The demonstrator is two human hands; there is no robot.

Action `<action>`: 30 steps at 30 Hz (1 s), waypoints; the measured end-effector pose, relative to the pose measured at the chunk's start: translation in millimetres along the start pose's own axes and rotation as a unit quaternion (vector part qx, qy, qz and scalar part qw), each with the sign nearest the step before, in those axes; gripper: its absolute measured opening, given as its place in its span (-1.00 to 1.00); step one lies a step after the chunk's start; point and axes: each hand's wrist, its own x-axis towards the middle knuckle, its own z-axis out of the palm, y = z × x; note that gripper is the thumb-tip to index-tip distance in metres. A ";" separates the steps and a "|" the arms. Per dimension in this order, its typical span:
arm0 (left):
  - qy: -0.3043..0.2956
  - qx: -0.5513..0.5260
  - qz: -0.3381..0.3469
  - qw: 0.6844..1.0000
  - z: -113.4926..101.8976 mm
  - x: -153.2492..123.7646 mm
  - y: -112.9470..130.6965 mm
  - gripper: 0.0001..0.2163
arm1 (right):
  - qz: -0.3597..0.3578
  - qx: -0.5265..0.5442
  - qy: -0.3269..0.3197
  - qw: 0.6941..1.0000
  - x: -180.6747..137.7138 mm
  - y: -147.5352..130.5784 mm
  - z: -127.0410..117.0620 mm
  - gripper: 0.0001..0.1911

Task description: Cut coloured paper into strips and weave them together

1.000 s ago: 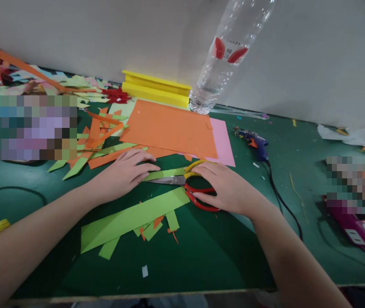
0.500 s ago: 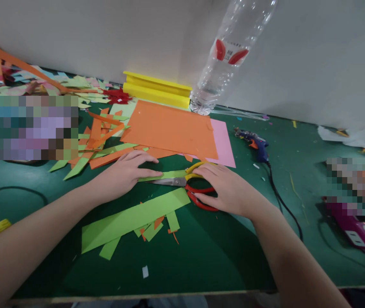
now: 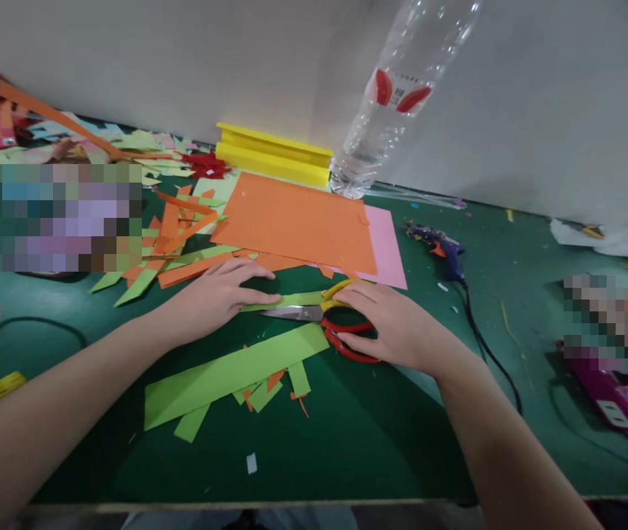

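Observation:
My left hand point(image 3: 219, 298) lies flat on the green table point(image 3: 358, 434), fingers stretched over the left end of a narrow light-green paper strip point(image 3: 297, 299). My right hand point(image 3: 396, 327) rests on the red and yellow handles of a pair of scissors point(image 3: 322, 318), fingers curled over them; the blades lie on the table pointing left under the strip. A wider light-green strip point(image 3: 236, 372) with small green and orange offcuts lies just below the scissors. An orange sheet point(image 3: 297, 221) on a pink sheet point(image 3: 388, 246) lies behind both hands.
A clear plastic bottle point(image 3: 391, 103) leans at the wall beside yellow folded card point(image 3: 272, 153). Orange and green strips point(image 3: 175, 235) are scattered at left. A blue glue gun point(image 3: 440, 246) with a black cord point(image 3: 484, 346) lies at right, a magenta object point(image 3: 617, 401) further right.
My left index finger has slid a little to the right along the narrow green strip. The right hand stays on the scissors' handles.

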 end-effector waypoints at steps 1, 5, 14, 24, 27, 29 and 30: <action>0.001 -0.002 -0.001 1.000 0.4 -0.1 -0.1 -0.54 | -0.002 0.003 0.002 1.000 -0.3 0.4 -0.1 -0.60; 0.013 -0.001 0.003 1.000 2.9 -1.0 -1.0 -0.53 | -0.008 0.016 0.008 1.000 -1.1 2.1 -0.4 -0.60; 0.002 0.008 0.010 1.000 0.0 0.3 -0.5 -0.54 | -0.011 0.006 -0.006 1.000 -2.1 2.4 -2.9 -0.60; 0.005 0.039 0.028 0.999 1.3 -0.3 -1.4 -0.55 | 0.002 0.005 -0.006 1.000 -0.5 0.6 -1.1 -0.63; 0.031 0.065 0.042 0.996 1.2 -0.7 0.1 -0.62 | 0.012 0.004 -0.015 1.000 0.0 -0.4 -1.1 -0.63; 0.058 0.081 0.050 0.994 1.0 -1.4 1.0 -0.64 | 0.017 0.006 -0.020 1.000 0.1 -0.8 -1.2 -0.62; 0.073 0.086 0.057 0.992 0.8 -1.7 1.3 -0.65 | 0.020 0.006 -0.021 1.000 0.1 -0.9 -1.2 -0.61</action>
